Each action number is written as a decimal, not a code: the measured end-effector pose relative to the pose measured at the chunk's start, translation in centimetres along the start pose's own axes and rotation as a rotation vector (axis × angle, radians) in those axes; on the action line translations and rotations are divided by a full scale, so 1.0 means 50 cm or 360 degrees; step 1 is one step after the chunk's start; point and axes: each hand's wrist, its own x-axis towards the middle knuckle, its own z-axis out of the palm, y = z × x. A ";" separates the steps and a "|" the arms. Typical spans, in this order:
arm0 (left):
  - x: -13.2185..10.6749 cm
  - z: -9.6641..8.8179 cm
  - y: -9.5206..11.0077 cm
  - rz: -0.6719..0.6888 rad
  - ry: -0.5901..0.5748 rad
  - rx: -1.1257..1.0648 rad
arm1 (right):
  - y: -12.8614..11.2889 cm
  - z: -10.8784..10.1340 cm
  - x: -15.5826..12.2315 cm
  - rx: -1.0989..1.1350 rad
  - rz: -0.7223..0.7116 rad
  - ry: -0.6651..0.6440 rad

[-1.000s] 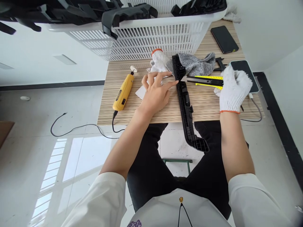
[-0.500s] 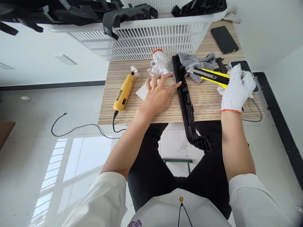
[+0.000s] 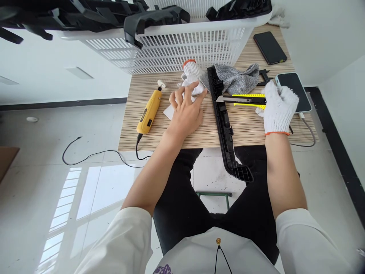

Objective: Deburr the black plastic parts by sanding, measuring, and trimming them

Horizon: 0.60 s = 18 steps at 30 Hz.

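Observation:
A long black plastic trim piece (image 3: 224,123) lies on the wooden table, its wide lower end jutting over the front edge. My left hand (image 3: 186,110), bare, hovers just left of it with fingers apart and nothing in them. In a white knitted glove, my right hand (image 3: 280,106) grips a yellow-and-black utility knife (image 3: 248,100). The knife's blade points left and overlaps the trim piece's upper part; whether it touches cannot be told. Behind the left fingers lie a white glove (image 3: 192,74) and a grey cloth (image 3: 241,78), the cloth partly behind the trim piece.
A yellow rotary tool (image 3: 149,110) with a cord lies at the left. A white basket (image 3: 182,49) holding black plastic parts stands at the back. Right are a black phone (image 3: 270,47), a plugged-in phone (image 3: 296,91) and a black caliper (image 3: 264,77).
My right hand has moved slightly left and turned the knife, bringing its blade over the trim piece. My left fingers have drawn back from the trim piece.

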 end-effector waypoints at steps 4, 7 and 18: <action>0.003 0.004 0.001 0.0047 0.0002 0.0027 | 0.002 0.001 0.002 0.0021 0.0004 0.0033; 0.009 0.008 -0.002 0.0061 0.0057 0.0031 | -0.002 -0.001 0.001 -0.0082 -0.0057 0.0094; 0.014 0.004 0.006 -0.0013 0.0257 0.0035 | 0.013 -0.005 -0.006 0.0012 -0.0421 0.0220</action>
